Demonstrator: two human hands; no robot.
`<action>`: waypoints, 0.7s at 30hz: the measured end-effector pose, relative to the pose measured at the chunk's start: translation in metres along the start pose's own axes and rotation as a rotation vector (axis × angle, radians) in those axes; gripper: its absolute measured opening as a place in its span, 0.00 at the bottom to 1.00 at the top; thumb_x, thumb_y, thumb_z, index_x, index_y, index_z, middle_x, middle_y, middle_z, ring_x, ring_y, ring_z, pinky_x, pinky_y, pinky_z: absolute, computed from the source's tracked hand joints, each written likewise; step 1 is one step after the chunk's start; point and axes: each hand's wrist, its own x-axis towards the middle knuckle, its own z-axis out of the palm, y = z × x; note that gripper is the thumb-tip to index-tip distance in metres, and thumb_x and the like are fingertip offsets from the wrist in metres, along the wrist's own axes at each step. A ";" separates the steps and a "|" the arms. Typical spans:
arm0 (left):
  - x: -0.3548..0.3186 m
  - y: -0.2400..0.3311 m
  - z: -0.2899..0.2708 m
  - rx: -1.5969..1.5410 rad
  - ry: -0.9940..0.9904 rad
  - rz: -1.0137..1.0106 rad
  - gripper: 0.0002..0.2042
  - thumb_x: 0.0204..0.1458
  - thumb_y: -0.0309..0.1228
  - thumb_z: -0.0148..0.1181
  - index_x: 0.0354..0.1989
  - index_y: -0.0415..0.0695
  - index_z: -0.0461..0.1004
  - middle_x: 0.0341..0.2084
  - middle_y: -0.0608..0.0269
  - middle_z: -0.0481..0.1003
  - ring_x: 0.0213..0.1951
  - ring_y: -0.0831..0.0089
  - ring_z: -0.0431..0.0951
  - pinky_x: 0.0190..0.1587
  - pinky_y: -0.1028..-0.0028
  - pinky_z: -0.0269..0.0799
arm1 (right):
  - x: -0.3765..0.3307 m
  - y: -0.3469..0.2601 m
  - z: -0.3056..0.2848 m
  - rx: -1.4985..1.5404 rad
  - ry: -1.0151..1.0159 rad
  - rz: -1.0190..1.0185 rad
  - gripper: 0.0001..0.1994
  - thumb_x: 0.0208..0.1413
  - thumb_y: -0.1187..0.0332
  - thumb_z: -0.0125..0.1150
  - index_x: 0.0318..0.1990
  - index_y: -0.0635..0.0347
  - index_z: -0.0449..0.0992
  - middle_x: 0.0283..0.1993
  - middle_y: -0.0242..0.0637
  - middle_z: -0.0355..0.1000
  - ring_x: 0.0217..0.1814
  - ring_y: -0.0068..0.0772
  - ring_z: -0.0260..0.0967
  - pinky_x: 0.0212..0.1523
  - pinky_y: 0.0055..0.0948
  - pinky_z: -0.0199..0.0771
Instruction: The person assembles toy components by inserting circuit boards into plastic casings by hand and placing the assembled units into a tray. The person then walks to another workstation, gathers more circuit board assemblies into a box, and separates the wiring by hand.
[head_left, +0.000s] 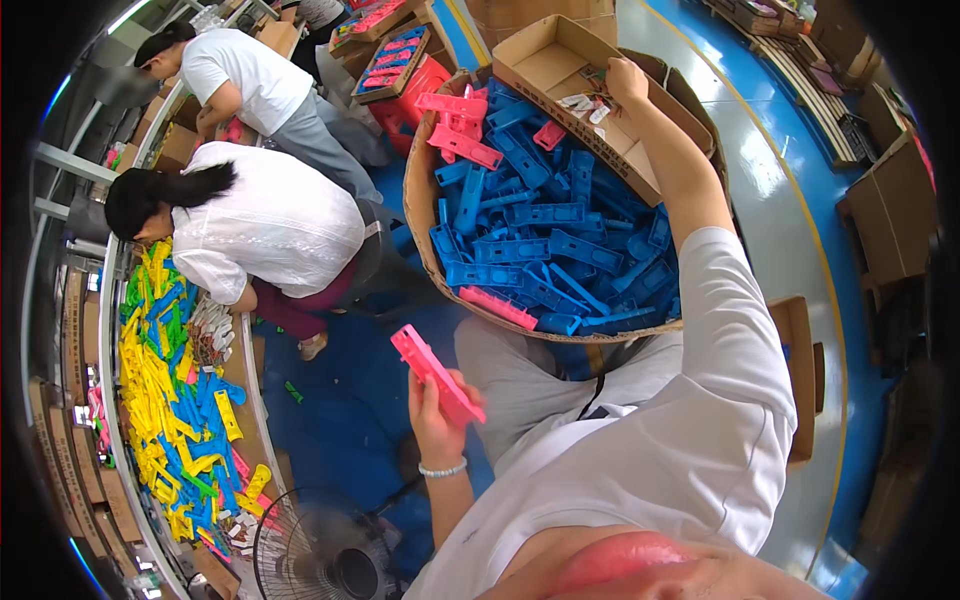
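In the head view you hold 1 pink plastic part [436, 372] in your left hand [437, 412], fingers closed around its lower end, above your lap and just below the big basket. Your right hand [627, 80] reaches far out into 1 shallow cardboard box [545, 62] that rests on the far rim of the basket; its fingers sit among a few small labelled packets [585, 104], and you cannot tell whether they grip one or only touch them.

The round woven basket [420, 200] is heaped with dozens of blue plastic parts [560, 250], too many to count, plus about 6 pink ones on the top left and 1 at the near edge. Your right forearm hides part of the heap.

To your left, 2 people in white shirts [280, 220] bend over a long curved table [245, 380] covered in yellow, blue and pink parts, uncountable at this size. 1 floor fan [320, 555] is cut off at the bottom edge. Cardboard boxes at the right rim are dark and hard to make out.
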 end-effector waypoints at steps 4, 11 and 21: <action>-0.032 -0.023 -0.016 0.005 0.103 -0.056 0.17 0.66 0.35 0.43 0.61 0.46 0.58 0.31 0.56 0.72 0.25 0.62 0.77 0.29 0.62 0.77 | 0.020 -0.019 0.024 -0.024 -0.111 -0.157 0.12 0.54 0.60 0.61 0.43 0.54 0.79 0.48 0.45 0.75 0.52 0.49 0.73 0.48 0.44 0.75; -0.025 -0.040 -0.004 0.064 0.116 -0.188 0.16 0.66 0.32 0.42 0.61 0.46 0.59 0.32 0.55 0.73 0.25 0.61 0.77 0.29 0.62 0.77 | 0.037 -0.030 0.036 -0.150 -0.170 -0.135 0.12 0.55 0.61 0.60 0.36 0.60 0.81 0.39 0.47 0.78 0.43 0.53 0.77 0.45 0.45 0.77; 0.052 -0.001 0.062 0.023 -0.411 -0.052 0.20 0.67 0.42 0.39 0.60 0.42 0.59 0.38 0.51 0.73 0.30 0.61 0.79 0.30 0.64 0.78 | -0.011 -0.043 -0.102 0.950 0.193 -0.175 0.13 0.62 0.69 0.55 0.49 0.68 0.77 0.39 0.41 0.80 0.44 0.30 0.80 0.43 0.27 0.77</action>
